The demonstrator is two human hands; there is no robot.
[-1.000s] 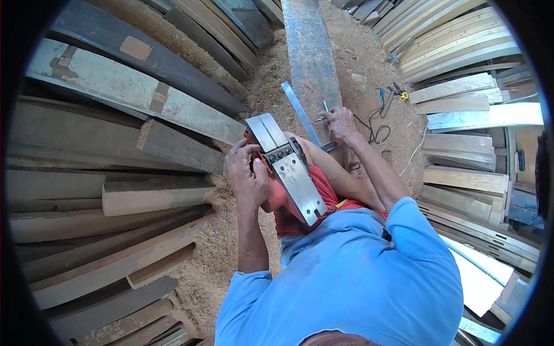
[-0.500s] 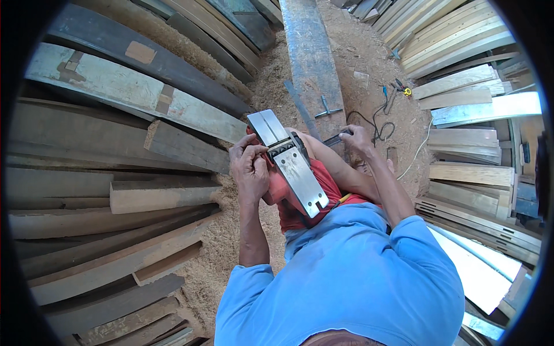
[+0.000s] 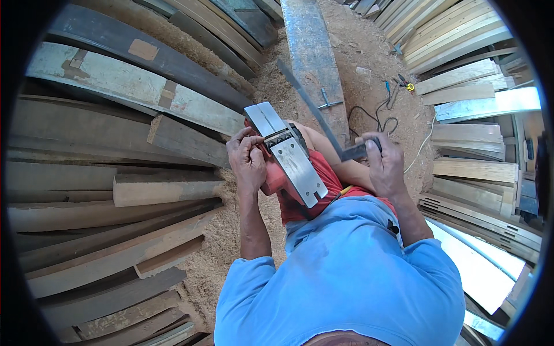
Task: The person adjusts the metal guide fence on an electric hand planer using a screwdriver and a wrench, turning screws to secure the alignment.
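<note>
An electric planer [image 3: 294, 164] with a red body lies upside down on my lap, its bright metal sole facing up. My left hand [image 3: 248, 158] grips its left side near the gap in the sole, fingers curled against the body. My right hand [image 3: 384, 164] is closed around the dark handle end of a long thin metal bar [image 3: 309, 104]. The bar slants up and to the left, passing just over the planer's right edge. I wear a blue shirt and red shorts.
A long grey plank [image 3: 311, 52] runs away ahead of me with a small metal tool [image 3: 326, 102] lying on it. Weathered planks [image 3: 115, 138] are stacked on the left, paler boards [image 3: 473, 167] on the right. A black cable [image 3: 381, 115] lies on the sawdust floor [image 3: 231, 242].
My right hand reached to the grey plank, took hold of the long metal bar and drew it back beside the planer. The left hand stayed on the planer.
</note>
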